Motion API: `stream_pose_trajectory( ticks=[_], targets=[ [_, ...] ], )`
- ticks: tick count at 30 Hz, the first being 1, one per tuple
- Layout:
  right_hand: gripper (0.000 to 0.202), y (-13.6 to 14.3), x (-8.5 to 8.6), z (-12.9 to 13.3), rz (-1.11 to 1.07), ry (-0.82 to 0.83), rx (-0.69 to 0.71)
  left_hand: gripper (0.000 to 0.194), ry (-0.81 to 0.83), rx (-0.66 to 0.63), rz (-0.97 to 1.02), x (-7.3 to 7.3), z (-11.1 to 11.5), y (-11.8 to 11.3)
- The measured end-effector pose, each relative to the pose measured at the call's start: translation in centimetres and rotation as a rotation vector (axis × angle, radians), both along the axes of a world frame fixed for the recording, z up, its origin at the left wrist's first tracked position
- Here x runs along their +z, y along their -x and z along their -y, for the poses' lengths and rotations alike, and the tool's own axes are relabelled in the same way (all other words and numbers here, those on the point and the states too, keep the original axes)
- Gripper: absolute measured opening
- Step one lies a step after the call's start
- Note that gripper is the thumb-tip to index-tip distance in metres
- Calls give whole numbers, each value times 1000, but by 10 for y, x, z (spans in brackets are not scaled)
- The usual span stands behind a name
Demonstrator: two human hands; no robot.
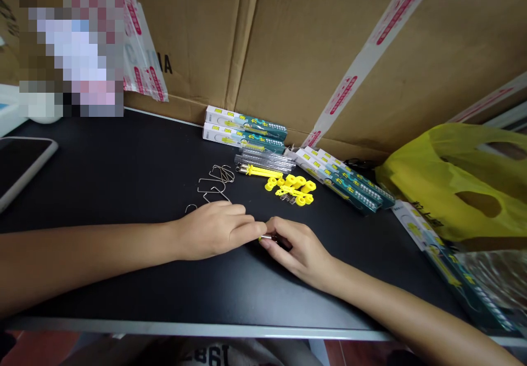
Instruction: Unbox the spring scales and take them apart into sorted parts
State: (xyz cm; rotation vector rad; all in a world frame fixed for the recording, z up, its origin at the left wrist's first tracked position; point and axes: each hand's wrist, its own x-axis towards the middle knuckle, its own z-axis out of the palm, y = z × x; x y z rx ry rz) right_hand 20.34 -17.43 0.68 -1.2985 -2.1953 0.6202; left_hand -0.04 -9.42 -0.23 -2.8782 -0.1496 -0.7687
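Observation:
Near the middle of the black table my right hand [302,251] pinches a small shiny metal piece with a yellow end [267,237], mostly hidden by the fingers. My left hand [216,229] is closed, its fingertips meeting the right hand's at the yellow end of that piece. Just beyond my left hand lie several bent wire hooks [212,185]. Behind the hands are small yellow plastic parts [300,182] with small coil springs [288,198] among them. A yellow rod with metal ends [261,172] rests beside clear plastic tubes [265,159].
White and green printed boxes [245,135] are stacked at the back, with more boxes [341,182] to the right. A yellow plastic bag [444,185] sits at the right edge. On the left lies a phone [27,163]. Large taped cardboard [313,48] stands behind the table.

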Motion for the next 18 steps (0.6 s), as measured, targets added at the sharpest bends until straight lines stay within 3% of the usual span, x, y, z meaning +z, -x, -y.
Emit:
stream_pose_trajectory(
  ticks=[3, 5, 8, 10, 14, 18],
  targets=[
    [19, -3, 1, -3, -224, 103, -83, 10, -60, 7, 149, 4, 2, 3],
    [23, -5, 0, -7, -431, 188, -128, 8, -128, -95, 214, 7, 3, 5],
    [21, -8, -2, -11, -692, 321, -142, 12, -190, -257, 145, 7, 6, 5],
    [20, -9, -3, -11, -789, 363, -137, 14, -164, -228, 78, 3, 5, 4],
    [20, -9, -3, -6, -787, 277, -165, 34, 150, 20, 52, -1, -1, 2],
    [13, -9, -1, -3, -501, 44, -158, 41, 547, 64, 69, 3, -7, 5]
  ],
)
